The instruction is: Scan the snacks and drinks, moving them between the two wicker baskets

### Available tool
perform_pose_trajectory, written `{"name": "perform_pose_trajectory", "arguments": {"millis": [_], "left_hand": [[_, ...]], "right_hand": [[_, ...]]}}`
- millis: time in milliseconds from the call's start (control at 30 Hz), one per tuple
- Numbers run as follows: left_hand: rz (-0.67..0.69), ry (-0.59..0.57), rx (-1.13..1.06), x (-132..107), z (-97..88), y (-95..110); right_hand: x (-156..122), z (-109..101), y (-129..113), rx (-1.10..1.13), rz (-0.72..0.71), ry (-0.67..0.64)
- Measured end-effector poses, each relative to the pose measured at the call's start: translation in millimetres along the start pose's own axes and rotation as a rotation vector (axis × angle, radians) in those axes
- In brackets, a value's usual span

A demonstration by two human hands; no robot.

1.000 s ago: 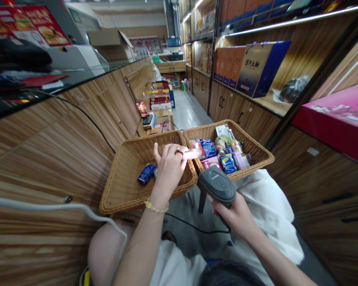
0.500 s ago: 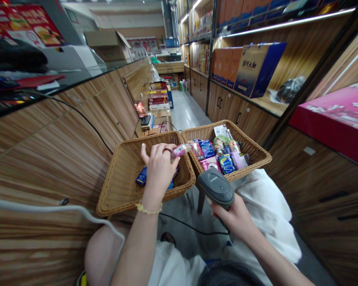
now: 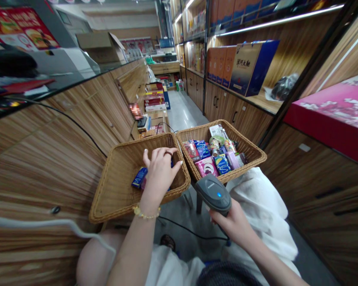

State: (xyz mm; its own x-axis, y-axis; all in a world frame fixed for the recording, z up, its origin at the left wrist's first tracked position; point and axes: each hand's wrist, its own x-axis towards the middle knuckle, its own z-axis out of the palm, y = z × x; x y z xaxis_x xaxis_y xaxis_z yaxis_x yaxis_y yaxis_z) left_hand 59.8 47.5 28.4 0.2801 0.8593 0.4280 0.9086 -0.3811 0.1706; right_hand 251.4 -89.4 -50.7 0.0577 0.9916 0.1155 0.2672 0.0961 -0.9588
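My left hand [image 3: 160, 172] hovers low over a wicker basket [image 3: 107, 186], fingers spread and nothing visible in them. Beneath it lie a small blue packet [image 3: 139, 177] and a bit of pink packet [image 3: 143, 184], partly hidden by the hand. My right hand [image 3: 230, 225] grips a grey handheld barcode scanner [image 3: 213, 194], whose blue light glows. Beside the first basket, a second wicker basket [image 3: 244, 147] is packed with snacks, including a pink box [image 3: 206, 167] and a blue-and-yellow packet [image 3: 222, 164].
A black cable [image 3: 193, 231] runs below the scanner. White cloth [image 3: 261, 202] lies on my lap. A wood-panelled counter with a glass top [image 3: 62, 75] runs along the left, and shelves of boxed goods [image 3: 244, 67] line the right of a tiled aisle [image 3: 181, 111].
The pink packet has left my left hand and now lies low in the left basket. That hand has dropped lower, its fingers apart. The scanner's blue light is now lit.
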Motion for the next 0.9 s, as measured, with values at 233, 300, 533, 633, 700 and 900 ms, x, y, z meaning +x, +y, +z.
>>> {"name": "perform_pose_trajectory", "arguments": {"millis": [233,300,533,633,700,900], "left_hand": [[0.194,-0.175,0.017,40,17.5,38],[0.235,-0.265,0.006,55,26.5,54],[0.349,-0.42,0.193,89,65.3,96],[0.356,-0.426,0.204,94,78.8,102],[0.359,-0.431,0.207,95,85.9,103],[0.332,-0.39,0.195,99,85.0,95]], "right_hand": [[-4,-8,10,0.04,0.023,0.007],[-4,-9,12,0.052,0.03,0.015],[-5,-15,16,0.05,0.02,0.032],[-6,-16,17,0.048,0.011,0.039],[-6,-16,17,0.047,0.003,0.044],[-5,-14,14,0.046,-0.008,0.035]]}}
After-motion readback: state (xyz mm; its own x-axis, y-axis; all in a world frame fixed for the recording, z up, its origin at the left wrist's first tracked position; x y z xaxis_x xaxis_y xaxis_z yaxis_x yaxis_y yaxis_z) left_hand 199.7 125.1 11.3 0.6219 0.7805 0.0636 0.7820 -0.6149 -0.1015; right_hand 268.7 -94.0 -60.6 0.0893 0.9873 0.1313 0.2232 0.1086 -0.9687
